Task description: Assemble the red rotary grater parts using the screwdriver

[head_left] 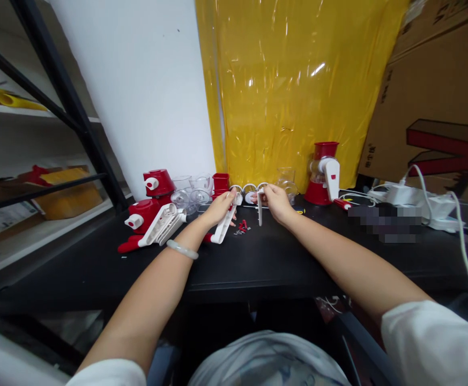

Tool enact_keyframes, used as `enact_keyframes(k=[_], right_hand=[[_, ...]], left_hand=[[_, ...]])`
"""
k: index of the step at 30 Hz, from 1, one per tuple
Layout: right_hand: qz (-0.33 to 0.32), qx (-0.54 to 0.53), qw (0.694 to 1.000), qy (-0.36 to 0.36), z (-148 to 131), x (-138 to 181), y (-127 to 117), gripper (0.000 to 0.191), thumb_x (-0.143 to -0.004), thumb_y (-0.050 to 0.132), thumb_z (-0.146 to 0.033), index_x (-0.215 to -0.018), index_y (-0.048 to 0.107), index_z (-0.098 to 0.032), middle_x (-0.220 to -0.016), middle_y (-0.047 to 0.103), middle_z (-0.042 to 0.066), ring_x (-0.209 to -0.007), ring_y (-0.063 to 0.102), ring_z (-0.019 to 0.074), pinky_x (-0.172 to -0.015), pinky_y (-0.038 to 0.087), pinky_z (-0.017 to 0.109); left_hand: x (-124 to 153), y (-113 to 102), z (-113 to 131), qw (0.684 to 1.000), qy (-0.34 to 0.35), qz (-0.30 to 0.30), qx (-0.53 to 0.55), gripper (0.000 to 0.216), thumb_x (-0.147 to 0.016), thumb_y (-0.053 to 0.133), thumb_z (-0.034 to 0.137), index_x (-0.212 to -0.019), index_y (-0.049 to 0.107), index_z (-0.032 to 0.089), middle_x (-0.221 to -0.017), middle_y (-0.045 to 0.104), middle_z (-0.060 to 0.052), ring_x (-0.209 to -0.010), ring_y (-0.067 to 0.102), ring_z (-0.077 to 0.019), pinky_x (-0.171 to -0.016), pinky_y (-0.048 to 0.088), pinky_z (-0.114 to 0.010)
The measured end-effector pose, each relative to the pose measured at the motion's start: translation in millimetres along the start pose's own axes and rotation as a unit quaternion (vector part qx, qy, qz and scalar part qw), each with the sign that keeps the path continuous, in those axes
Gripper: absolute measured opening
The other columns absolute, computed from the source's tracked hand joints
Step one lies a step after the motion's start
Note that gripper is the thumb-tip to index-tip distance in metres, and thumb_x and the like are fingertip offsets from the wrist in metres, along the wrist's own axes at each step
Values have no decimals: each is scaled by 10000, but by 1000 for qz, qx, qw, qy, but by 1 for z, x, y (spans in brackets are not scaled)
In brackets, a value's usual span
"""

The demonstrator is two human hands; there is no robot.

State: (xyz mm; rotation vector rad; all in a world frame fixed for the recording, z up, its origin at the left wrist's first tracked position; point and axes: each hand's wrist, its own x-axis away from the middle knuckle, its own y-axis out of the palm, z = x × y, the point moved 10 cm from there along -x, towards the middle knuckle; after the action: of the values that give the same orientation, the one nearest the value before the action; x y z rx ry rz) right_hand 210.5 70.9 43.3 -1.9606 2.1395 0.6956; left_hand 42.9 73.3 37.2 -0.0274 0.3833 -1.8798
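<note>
My left hand [221,206] is closed round the top of a white crank handle [222,229], which slants down to a red grip at its lower end. In my right hand [276,201] a slim white plastic strip [260,210] is pinched and hangs nearly upright, a short way from the handle. Small red parts [243,225] and several tiny metal pieces lie on the black table [282,262] between and below my hands. White-rimmed round parts [250,194] stand just behind my fingers.
More white handles [163,224] lie by red grinder bases [147,212] at left, near clear plastic cups [197,194]. An assembled red-and-white grinder [325,174] stands at right. White chargers and cables [432,203] lie farther right. A black metal shelf frame [67,102] rises at left.
</note>
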Motion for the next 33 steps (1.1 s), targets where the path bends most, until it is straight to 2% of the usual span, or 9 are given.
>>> enact_keyframes(k=[3, 6, 10, 14, 20, 22, 25, 27, 33], right_hand=[[-8, 56, 998, -29, -6, 5, 4, 254, -773, 569, -361, -703, 357, -240, -633, 525, -37, -501, 543, 132, -521, 462, 294], [-61, 156, 980, -104, -20, 16, 17, 195, -810, 562, -351, -837, 402, -244, -695, 528, -39, -523, 521, 131, -515, 423, 280], [-179, 309, 907, -222, -35, 41, 49, 183, -887, 539, -362, -984, 487, -216, -797, 581, 9, -706, 549, 159, -663, 411, 299], [-258, 388, 847, -257, -32, 60, 70, 247, -937, 494, -444, -919, 551, -204, -820, 609, 27, -723, 536, 164, -674, 381, 291], [-286, 468, 774, -317, -32, 74, 80, 453, -757, 706, -574, -1013, 599, -215, -1018, 630, 70, -864, 568, 202, -708, 400, 297], [-280, 498, 748, -338, -31, 76, 81, 401, -800, 680, -526, -1051, 617, -220, -1062, 621, 80, -852, 568, 195, -678, 393, 291], [-256, 538, 716, -364, -30, 79, 82, 238, -900, 572, -336, -1100, 650, -234, -1067, 619, 80, -807, 560, 175, -626, 359, 282], [-244, 558, 698, -375, -28, 80, 84, 247, -912, 536, -267, -1120, 668, -253, -1056, 621, 79, -796, 556, 171, -605, 338, 280], [-227, 585, 680, -379, -25, 79, 86, 225, -930, 520, -299, -1071, 689, -250, -1014, 612, 86, -787, 543, 174, -582, 303, 275]], left_hand=[[1, 6, -8, 999, -30, -13, -7, 651, -773, 442, 817, -898, 567, 191, -590, 586, -29, -474, 584, -183, -449, 520, -344], [2, 9, -13, 999, -48, -11, -17, 671, -780, 391, 830, -868, 569, 189, -575, 591, -39, -478, 593, -200, -457, 524, -362], [3, 12, -16, 997, -66, -19, -19, 661, -804, 346, 821, -844, 558, 197, -550, 575, -17, -453, 580, -177, -441, 517, -319], [4, 14, -18, 997, -76, -23, -14, 660, -822, 335, 808, -828, 566, 190, -549, 579, -17, -444, 579, -162, -432, 509, -285], [3, 13, -16, 998, -57, -20, -5, 626, -827, 368, 793, -840, 544, 192, -582, 595, -19, -472, 605, -172, -436, 518, -292], [2, 13, -18, 998, -65, -20, 2, 606, -830, 390, 780, -874, 550, 198, -592, 607, -18, -485, 615, -177, -444, 528, -301], [3, 15, -20, 997, -79, -26, -3, 607, -836, 399, 769, -897, 580, 192, -607, 643, -38, -511, 641, -201, -449, 538, -316], [4, 17, -21, 995, -89, -32, -9, 637, -844, 377, 768, -893, 610, 177, -604, 661, -59, -531, 659, -218, -450, 540, -318], [7, 23, -21, 994, -94, -51, 6, 683, -860, 323, 768, -943, 633, 166, -638, 694, -76, -553, 682, -221, -457, 553, -310]])
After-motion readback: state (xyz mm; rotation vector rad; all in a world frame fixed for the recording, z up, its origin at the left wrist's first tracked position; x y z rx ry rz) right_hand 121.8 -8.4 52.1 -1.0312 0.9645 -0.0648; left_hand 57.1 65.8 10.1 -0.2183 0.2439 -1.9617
